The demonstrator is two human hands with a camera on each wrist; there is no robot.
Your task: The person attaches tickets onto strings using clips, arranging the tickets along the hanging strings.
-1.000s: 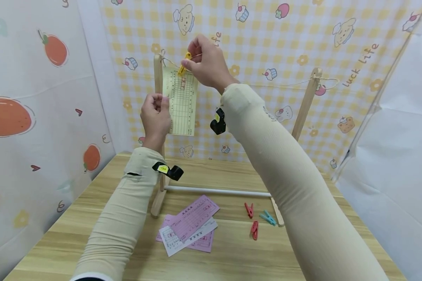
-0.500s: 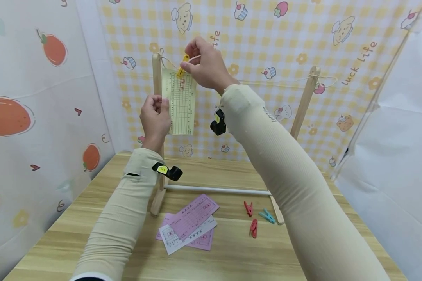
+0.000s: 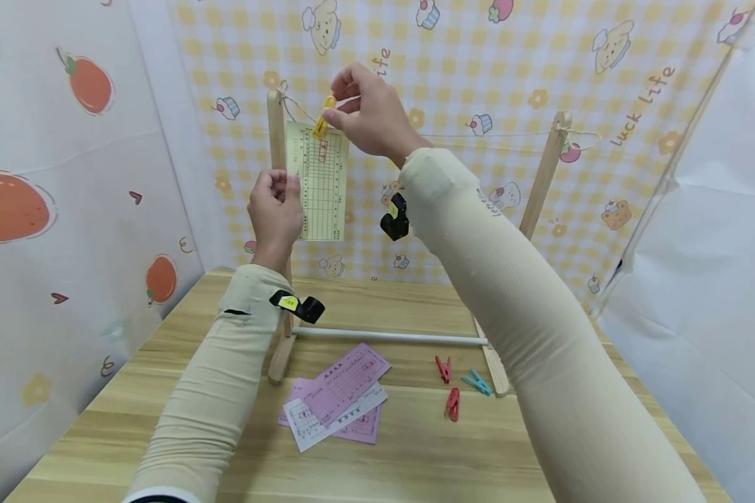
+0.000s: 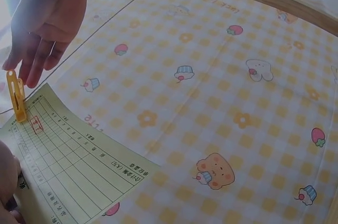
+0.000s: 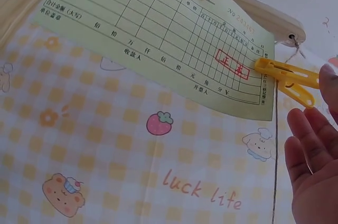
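My left hand (image 3: 277,215) pinches the left edge of a pale green printed slip (image 3: 322,202), which hangs upright beside the left wooden post. At the slip's top, a yellow clothespin (image 3: 324,117) clamps it along the thin string. My right hand (image 3: 377,112) holds the clothespin's handle ends between thumb and fingers. The right wrist view shows the clothespin (image 5: 293,76) with its nose over the slip's end and its handles spread, the thumb on one handle and the fingertips against or just beside the other; contact there is hard to tell.
The string runs to the right post (image 3: 544,178). A white rod (image 3: 390,337) joins the stand's feet low down. On the wooden table (image 3: 428,454) lie overlapping pink slips (image 3: 346,381) and a white slip (image 3: 311,433), with two red clothespins (image 3: 453,404) and a blue one (image 3: 477,382) to the right.
The head view has shifted slightly. Both hands keep nearly the same pose on the slip and the yellow clothespin.
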